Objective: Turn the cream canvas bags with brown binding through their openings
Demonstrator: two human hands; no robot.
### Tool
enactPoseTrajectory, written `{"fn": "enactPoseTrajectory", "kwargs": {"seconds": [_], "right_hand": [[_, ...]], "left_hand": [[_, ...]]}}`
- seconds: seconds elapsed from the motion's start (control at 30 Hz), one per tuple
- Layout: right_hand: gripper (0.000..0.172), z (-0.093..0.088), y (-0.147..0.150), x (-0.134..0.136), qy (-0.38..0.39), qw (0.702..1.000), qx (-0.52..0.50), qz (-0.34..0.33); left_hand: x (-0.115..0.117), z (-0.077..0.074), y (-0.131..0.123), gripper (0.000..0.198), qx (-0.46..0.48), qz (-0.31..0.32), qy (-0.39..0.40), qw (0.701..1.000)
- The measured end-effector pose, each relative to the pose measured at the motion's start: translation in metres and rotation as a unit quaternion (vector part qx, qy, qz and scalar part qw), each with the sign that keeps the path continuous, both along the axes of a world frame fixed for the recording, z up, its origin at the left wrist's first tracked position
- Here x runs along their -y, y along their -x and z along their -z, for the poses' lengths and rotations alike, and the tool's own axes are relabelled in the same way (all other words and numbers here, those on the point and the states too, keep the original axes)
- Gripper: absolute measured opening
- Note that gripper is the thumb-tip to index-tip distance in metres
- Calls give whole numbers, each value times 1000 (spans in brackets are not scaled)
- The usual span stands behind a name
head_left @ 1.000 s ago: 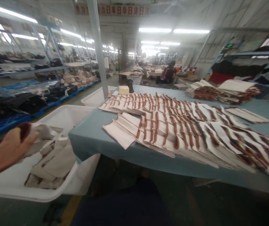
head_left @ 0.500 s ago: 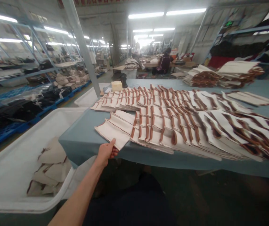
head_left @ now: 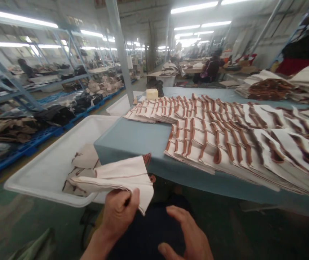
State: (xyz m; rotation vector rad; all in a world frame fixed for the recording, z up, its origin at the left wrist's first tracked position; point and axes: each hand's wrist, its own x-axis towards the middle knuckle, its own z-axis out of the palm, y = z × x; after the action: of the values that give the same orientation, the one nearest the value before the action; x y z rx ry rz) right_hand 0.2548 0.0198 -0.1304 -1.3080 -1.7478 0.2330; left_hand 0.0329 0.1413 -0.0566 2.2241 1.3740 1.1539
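My left hand (head_left: 120, 211) is closed on a cream fabric piece (head_left: 124, 168) with brown trim, gripping its near edge. The piece is raised off the table, between the table corner and my body, and overlaps the view of the white bin. My right hand (head_left: 186, 231) is at the lower middle, fingers apart and holding nothing, a little to the right of the piece. To the right, overlapping rows of similar cream fabric pieces (head_left: 197, 139) with brown edges lie on the blue-grey covered table (head_left: 132, 139).
A white plastic bin (head_left: 48, 168) with loose fabric pieces (head_left: 85, 157) stands left of the table. A pale yellow block (head_left: 151, 94) sits at the table's far edge, beside a metal post (head_left: 122, 54). Thick fabric stacks (head_left: 268, 86) lie at the back right. A person (head_left: 211, 68) sits farther off.
My left hand has lifted the end fabric piece off the row and brought it left and nearer. My right hand has come into view. The camera has turned left.
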Motion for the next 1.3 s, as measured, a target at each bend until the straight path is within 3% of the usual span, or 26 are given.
{"fn": "enactPoseTrajectory", "kwargs": {"seconds": [0.1, 0.2, 0.3, 0.4, 0.5, 0.57, 0.63, 0.77, 0.93, 1.13, 1.3], "right_hand": [[64, -48, 22, -20, -23, 998, -62, -13], [40, -70, 43, -23, 101, 992, -73, -9], [14, -56, 45, -15, 259, 963, -67, -25], [23, -30, 31, 5, 312, 946, -83, -26], [25, -18, 11, 28, 233, 968, -95, -21], [24, -20, -2, 39, 154, 985, -77, -17], [20, -26, -12, 44, 87, 995, -46, -25], [15, -35, -20, 47, -1, 999, 4, -53], [15, -37, -18, 52, -46, 996, 40, -68], [15, -34, -18, 68, -43, 997, 43, -46], [15, -33, -14, 70, -25, 997, 57, -50]], "left_hand": [[35, 14, -18, 38, -61, 97, -56, 992], [66, 38, -35, 16, -81, 182, -85, 976], [99, 65, -50, 15, -76, 230, -94, 966], [130, 79, -59, 11, -58, 244, -70, 965], [149, 72, -56, 8, -44, 220, -11, 974], [151, 60, -45, 9, -27, 194, 28, 980], [146, 47, -30, 23, 17, 150, 53, 987], [126, 33, -5, 30, 31, 22, -37, 999], [117, 32, -2, 22, 21, 34, -45, 998], [132, 33, -8, 12, 51, 23, -42, 998], [139, 18, -10, 6, 41, 98, 57, 993]]}}
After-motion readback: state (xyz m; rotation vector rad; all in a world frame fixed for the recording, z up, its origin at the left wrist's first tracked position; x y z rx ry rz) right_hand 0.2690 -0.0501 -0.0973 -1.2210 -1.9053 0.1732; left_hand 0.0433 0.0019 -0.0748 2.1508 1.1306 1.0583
